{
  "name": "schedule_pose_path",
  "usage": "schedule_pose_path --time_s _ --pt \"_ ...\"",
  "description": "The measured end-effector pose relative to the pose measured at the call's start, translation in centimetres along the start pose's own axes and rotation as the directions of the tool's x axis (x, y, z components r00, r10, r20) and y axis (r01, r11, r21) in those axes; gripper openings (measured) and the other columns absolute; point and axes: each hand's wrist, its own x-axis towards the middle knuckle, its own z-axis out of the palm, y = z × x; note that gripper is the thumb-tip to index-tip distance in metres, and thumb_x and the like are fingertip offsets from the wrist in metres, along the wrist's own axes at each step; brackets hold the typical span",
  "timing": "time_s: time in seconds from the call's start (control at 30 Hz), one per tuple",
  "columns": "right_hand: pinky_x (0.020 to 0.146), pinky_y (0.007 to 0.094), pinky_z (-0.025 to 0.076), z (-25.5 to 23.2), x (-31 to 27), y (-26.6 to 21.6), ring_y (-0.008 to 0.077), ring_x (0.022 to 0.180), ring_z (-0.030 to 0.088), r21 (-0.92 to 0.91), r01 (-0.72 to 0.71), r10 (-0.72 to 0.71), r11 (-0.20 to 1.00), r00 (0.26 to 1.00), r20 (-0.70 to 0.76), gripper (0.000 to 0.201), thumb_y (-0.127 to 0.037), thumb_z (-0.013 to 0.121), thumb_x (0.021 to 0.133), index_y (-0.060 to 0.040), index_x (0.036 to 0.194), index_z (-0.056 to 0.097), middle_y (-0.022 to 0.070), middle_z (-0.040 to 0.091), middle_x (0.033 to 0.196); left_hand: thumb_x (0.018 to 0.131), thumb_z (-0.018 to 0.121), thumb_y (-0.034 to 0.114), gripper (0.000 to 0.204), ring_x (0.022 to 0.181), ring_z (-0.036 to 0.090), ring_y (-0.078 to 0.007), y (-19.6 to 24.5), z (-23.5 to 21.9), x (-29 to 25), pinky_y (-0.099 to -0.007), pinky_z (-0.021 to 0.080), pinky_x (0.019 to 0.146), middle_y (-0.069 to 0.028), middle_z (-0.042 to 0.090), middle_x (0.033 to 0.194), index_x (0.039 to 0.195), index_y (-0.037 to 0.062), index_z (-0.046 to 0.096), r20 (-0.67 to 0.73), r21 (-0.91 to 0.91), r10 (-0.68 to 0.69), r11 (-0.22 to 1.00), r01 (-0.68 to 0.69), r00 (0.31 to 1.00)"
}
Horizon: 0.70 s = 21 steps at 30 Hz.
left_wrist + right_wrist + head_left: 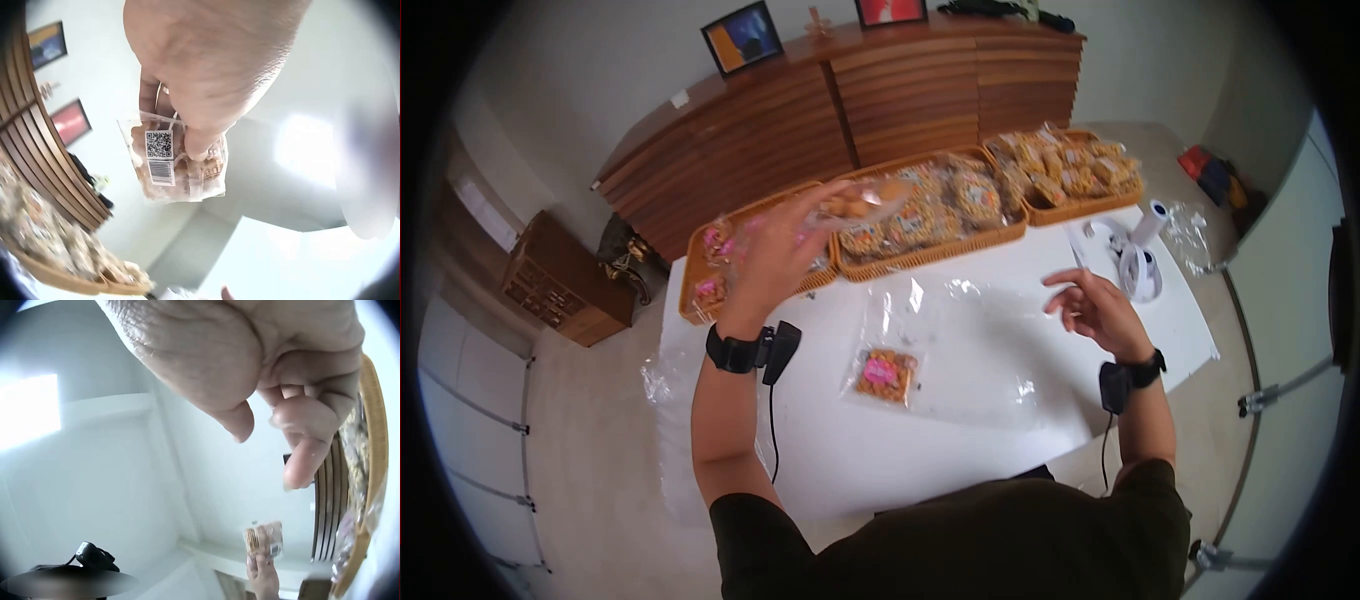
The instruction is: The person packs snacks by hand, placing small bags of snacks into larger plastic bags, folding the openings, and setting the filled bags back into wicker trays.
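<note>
Left hand (pixel 778 255) pinches snack packet (pixel 862 203) | long axis crosswise, free end rightward | right hand (pixel 1097 310) loosely curled

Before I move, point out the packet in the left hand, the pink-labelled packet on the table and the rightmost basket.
Packet (pixel 182 176) in the left hand (pixel 206 59): left wrist view, middle of its wrapper.
Pink-labelled packet (pixel 884 373) on the table (pixel 820 445): head view, on its label.
Rightmost basket (pixel 1085 209): head view, front rim.

I see a slatted wooden cabinet (pixel 910 100) topped by two framed pictures (pixel 742 38); pale walls (pixel 630 60), pale floor (pixel 600 430), bright rectangular light patch (pixel 30 409).
</note>
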Motion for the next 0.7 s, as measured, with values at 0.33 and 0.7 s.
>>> schedule_pose_path --time_s 0.33,0.7 --pt "0.085 0.0269 0.048 -1.1 -5.1 3.3 0.0156 0.105 0.055 0.279 -0.077 0.062 0.957 0.996 0.062 0.038 -0.021 0.056 0.091 -0.0044 0.122 0.041 0.0103 0.051 0.117 0.076 0.059 0.009 0.04 0.104 0.056 -0.023 9.6 17.7 -3.1 -0.0343 0.045 0.084 -0.0077 0.057 0.113 0.115 0.009 0.056 0.124 0.001 0.684 0.724 -0.69 0.719" --pt "0.048 0.0188 0.038 -5.4 -6.3 4.4 0.0038 0.063 0.049 -0.346 -0.27 0.214 0.898 0.958 -0.193 0.028 -0.029 0.057 0.091 -0.0135 0.113 0.05 -0.0012 0.057 0.076 0.079 0.059 0.04 0.038 0.084 0.047 -0.0201 9.4 23.2 -7.3 -0.0309 0.035 0.077 -0.0049 0.052 0.078 0.068 0.0044 0.066 0.644 0.3 0.431 0.618 -0.727 0.632"
